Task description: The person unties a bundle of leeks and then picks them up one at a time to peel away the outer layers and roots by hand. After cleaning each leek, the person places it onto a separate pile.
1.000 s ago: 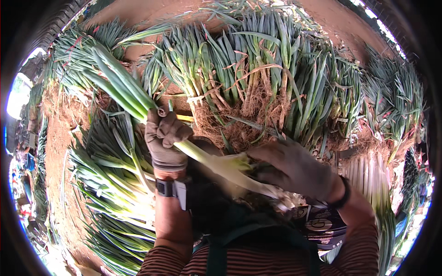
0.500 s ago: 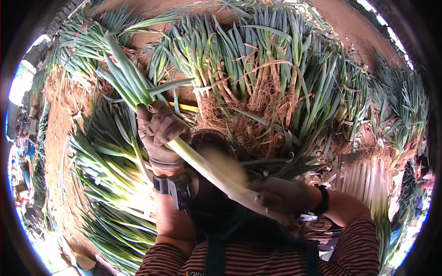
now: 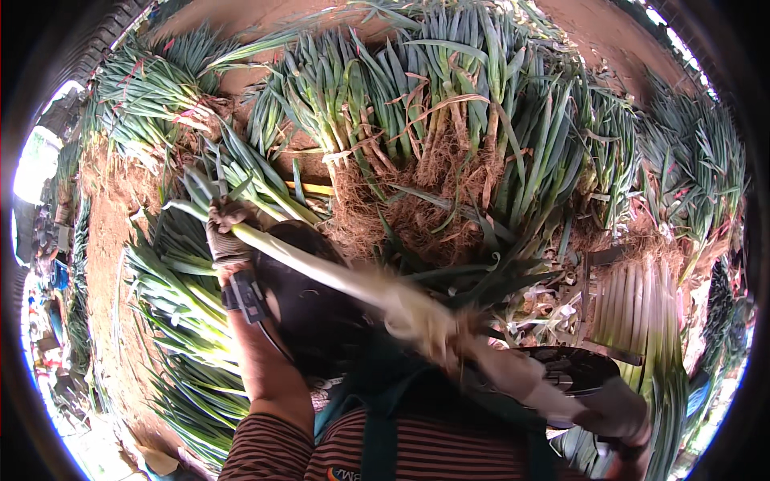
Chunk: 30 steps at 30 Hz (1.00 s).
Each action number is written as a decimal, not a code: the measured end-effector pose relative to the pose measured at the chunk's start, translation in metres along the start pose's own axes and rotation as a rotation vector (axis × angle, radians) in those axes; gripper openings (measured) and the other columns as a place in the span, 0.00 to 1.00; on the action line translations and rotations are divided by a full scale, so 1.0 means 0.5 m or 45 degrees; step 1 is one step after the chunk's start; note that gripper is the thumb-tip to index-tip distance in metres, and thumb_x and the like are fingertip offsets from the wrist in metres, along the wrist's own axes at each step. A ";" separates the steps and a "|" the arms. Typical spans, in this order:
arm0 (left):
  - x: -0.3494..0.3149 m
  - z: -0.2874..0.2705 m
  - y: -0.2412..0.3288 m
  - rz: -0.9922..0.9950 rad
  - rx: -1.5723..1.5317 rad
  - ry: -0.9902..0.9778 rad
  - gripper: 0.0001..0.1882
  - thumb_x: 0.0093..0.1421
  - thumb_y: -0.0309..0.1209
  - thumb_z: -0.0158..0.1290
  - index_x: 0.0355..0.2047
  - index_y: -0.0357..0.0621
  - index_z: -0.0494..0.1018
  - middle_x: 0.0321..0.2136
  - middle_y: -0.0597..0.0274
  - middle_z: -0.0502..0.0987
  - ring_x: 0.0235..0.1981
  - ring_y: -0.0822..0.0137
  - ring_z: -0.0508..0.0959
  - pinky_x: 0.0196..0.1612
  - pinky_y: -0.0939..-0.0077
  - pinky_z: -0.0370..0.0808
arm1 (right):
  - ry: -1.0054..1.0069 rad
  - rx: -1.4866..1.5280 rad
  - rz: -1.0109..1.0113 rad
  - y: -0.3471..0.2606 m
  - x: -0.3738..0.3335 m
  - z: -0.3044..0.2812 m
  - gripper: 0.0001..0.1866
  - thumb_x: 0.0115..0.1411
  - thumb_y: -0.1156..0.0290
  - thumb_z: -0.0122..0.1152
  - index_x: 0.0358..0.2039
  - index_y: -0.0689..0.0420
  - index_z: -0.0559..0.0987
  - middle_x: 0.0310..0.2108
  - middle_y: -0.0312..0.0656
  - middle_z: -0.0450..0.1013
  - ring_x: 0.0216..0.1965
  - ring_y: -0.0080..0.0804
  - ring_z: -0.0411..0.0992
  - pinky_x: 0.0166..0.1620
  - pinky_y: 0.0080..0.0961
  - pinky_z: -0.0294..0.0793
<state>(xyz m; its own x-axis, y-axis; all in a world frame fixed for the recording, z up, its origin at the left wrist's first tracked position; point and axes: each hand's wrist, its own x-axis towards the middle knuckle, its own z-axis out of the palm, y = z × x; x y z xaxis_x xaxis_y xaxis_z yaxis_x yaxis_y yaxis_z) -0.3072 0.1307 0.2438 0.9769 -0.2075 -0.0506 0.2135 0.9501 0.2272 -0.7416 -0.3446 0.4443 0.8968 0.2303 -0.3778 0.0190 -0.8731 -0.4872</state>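
Left hand (image 3: 228, 222): fingers clamped round leek (image 3: 321, 274). Right hand (image 3: 613, 409) has swung rightward, baring more leek; blurred, cannot tell fingers' state. Support apparently left-only.

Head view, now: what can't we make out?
- Right hand, head view: motion blur hides whether its fingers hold anything.
- Root end of the long white stalk, head view: smeared by blur.
- Part of that stalk inside the left hand, head view: covered by the glove.
- Right forearm, head view: mostly cut off by the lower edge.
- Background things at the left rim, head view: too small and glare-washed to identify.
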 end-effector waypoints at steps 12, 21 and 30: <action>-0.019 0.049 -0.077 0.190 0.263 0.039 0.11 0.69 0.34 0.40 0.32 0.42 0.68 0.14 0.78 0.58 0.12 0.81 0.58 0.24 0.81 0.64 | 0.765 -0.190 -0.320 -0.129 0.280 -0.027 0.27 0.41 0.55 0.74 0.39 0.58 0.77 0.32 0.44 0.73 0.30 0.42 0.74 0.33 0.35 0.74; -0.031 0.105 -0.124 0.089 0.185 0.099 0.12 0.68 0.32 0.41 0.27 0.45 0.67 0.11 0.77 0.58 0.12 0.81 0.59 0.23 0.80 0.64 | 0.312 -0.778 -0.524 -0.098 0.402 0.055 0.16 0.51 0.62 0.63 0.38 0.57 0.78 0.25 0.39 0.70 0.28 0.37 0.75 0.31 0.35 0.75; -0.026 0.056 -0.074 -0.034 0.000 -0.057 0.12 0.66 0.30 0.42 0.24 0.45 0.66 0.11 0.77 0.56 0.11 0.80 0.58 0.25 0.80 0.65 | 0.066 0.017 -0.021 -0.017 0.296 0.057 0.32 0.53 0.60 0.66 0.55 0.62 0.69 0.37 0.46 0.76 0.37 0.40 0.76 0.44 0.35 0.75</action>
<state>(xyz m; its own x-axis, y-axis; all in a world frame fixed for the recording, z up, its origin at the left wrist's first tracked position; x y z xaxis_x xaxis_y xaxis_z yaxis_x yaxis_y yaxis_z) -0.3276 0.0916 0.2634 0.9700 -0.2427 -0.0129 0.2392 0.9443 0.2262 -0.6217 -0.2907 0.3700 0.9180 0.2216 -0.3289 0.0280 -0.8634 -0.5037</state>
